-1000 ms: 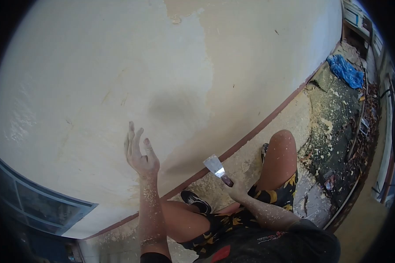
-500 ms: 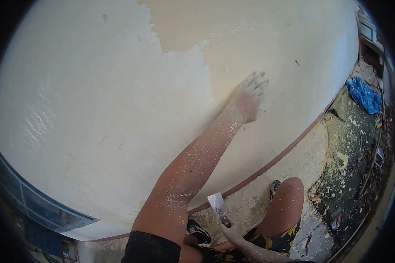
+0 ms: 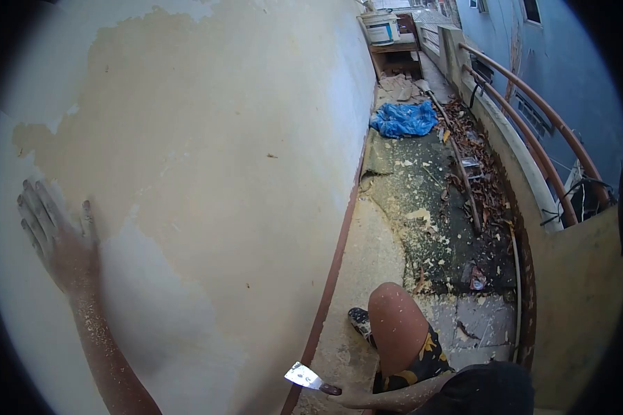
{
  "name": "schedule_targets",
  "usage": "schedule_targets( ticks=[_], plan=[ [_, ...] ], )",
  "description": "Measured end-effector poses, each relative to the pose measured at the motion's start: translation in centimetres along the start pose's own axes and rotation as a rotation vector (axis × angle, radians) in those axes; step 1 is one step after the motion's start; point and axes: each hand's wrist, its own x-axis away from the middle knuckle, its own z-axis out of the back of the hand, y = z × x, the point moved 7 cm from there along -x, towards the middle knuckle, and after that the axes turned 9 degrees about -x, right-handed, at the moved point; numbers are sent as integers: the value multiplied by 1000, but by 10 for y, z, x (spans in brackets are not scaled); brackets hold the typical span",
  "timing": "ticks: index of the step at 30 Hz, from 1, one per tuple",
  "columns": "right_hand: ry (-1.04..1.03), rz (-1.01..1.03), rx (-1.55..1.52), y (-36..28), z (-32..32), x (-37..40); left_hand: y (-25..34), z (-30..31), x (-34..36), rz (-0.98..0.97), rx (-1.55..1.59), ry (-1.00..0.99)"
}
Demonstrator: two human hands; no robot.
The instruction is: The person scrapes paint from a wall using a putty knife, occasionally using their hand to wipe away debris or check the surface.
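Note:
My left hand (image 3: 59, 238) lies flat on the wall (image 3: 187, 138) at the left, its dusty fingers spread and nothing held. Around it the wall shows a beige patch with ragged edges beside whiter areas. Low in the view, my right hand (image 3: 353, 397) is closed round the dark handle of a scraper (image 3: 303, 375). The scraper's metal blade points left, close to the reddish strip at the foot of the wall. White dust specks cover my left forearm.
Paint flakes litter the dark floor (image 3: 429, 228). A blue plastic bag (image 3: 404, 120) lies farther along, near a white container (image 3: 381, 31). Dry leaves, a long pole (image 3: 464, 173) and a railing (image 3: 533, 131) run along the right. My bent knee (image 3: 396, 325) is beside the wall.
The view has swung to the right along the passage. My left hand now appears farther left, with its fingers more spread. The scraper remains in my right hand, its blade now pointing left.

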Motion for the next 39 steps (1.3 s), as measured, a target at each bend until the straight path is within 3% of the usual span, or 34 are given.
schedule_targets(
  ticks=[1, 4, 7, 10, 12, 14, 16, 17, 20, 22, 23, 25, 27, 29, 31, 33, 36, 39],
  plan=[
    [17, 11, 5, -4, 2, 0, 14, 7, 5, 9, 81, 60],
    [106, 105, 29, -7, 5, -1, 103, 4, 55, -206, 198, -519],
    [68, 9, 15, -14, 6, 9, 199, 22, 167, -765, 283, -623],
    [87, 43, 48, 3, 5, 7, 220, 50, 294, -1122, 345, -681],
    [130, 93, 20, 0, 5, 13, 187, 65, 323, -1147, 415, -712],
    [96, 73, -13, -2, 6, 13, 138, 72, 299, -1045, 477, -698],
    [59, 38, -43, 2, 2, 11, 87, 64, 234, -904, 439, -760],
    [67, 41, -35, 2, 2, 8, 61, 59, 190, -744, 387, -783],
    [69, 57, -50, 9, -1, 0, -17, 44, 75, -502, 43, -289],
    [84, 89, -88, 9, -3, 1, -51, 33, 28, -400, -79, -92],
    [84, 69, -97, 10, -5, 4, -51, 25, 17, -414, -65, -102],
    [95, 113, -127, 2, -6, 8, -61, -3, 2, -166, -197, -289],
    [62, 54, -102, -12, -1, 14, -22, -16, 5, -137, -259, -219],
    [46, 32, -68, -10, -5, 17, 30, 10, 15, 51, 102, 146],
    [68, 45, -63, -3, -7, 15, 103, 8, 41, -124, -478, -595],
    [87, 65, -38, -7, -3, 18, 158, 8, 100, -251, 130, -471],
    [142, 24, -85, -15, 10, 18, 213, 26, 197, -421, 406, -682],
    [168, 22, -100, -9, 19, 15, 233, 54, 313, -543, 527, -916]
  ],
)
